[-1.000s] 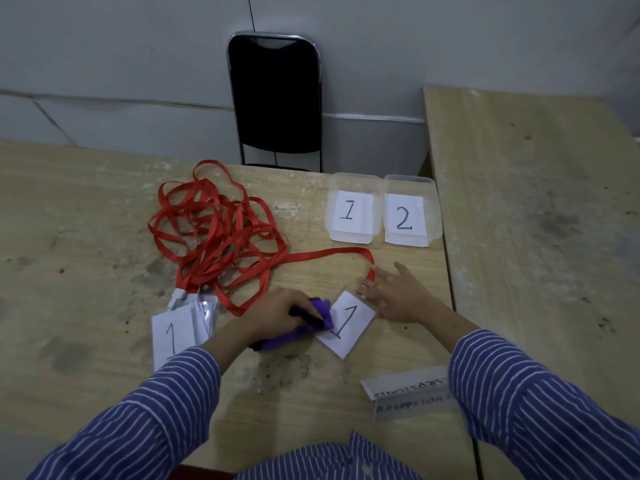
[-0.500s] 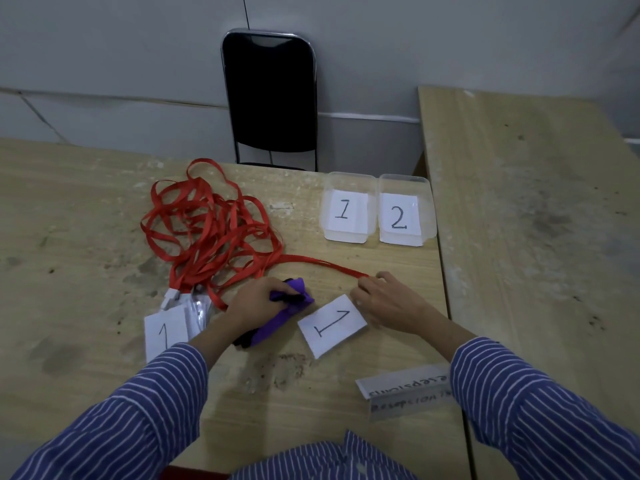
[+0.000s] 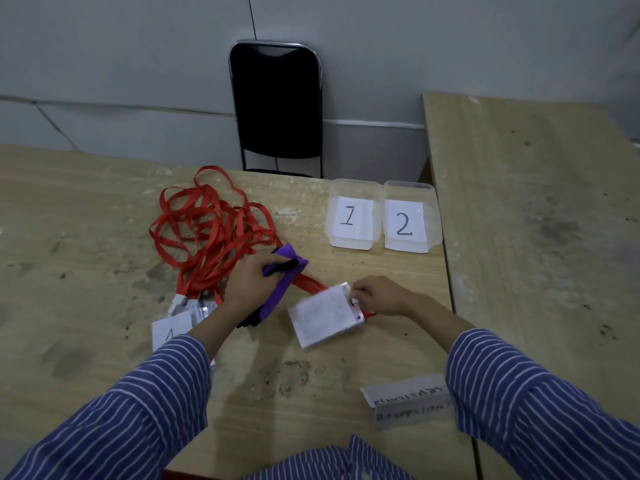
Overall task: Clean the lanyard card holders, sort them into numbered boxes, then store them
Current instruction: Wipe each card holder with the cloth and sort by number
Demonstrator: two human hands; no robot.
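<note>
Purple cloth (image 3: 282, 278) bunched in the left hand (image 3: 251, 284), fingers curling round it, hovering just left of the card holder (image 3: 325, 318). Pinching the holder's clip end with the right hand (image 3: 379, 294), card holder lying blank side up on the wooden table (image 3: 86, 237), near centre, its red strap running under the cloth to the lanyard pile (image 3: 207, 233) at far left. Sitting far right of centre, side by side: boxes 1 (image 3: 353, 216) and 2 (image 3: 408, 218); more holders (image 3: 183, 320) lying under the left forearm.
</note>
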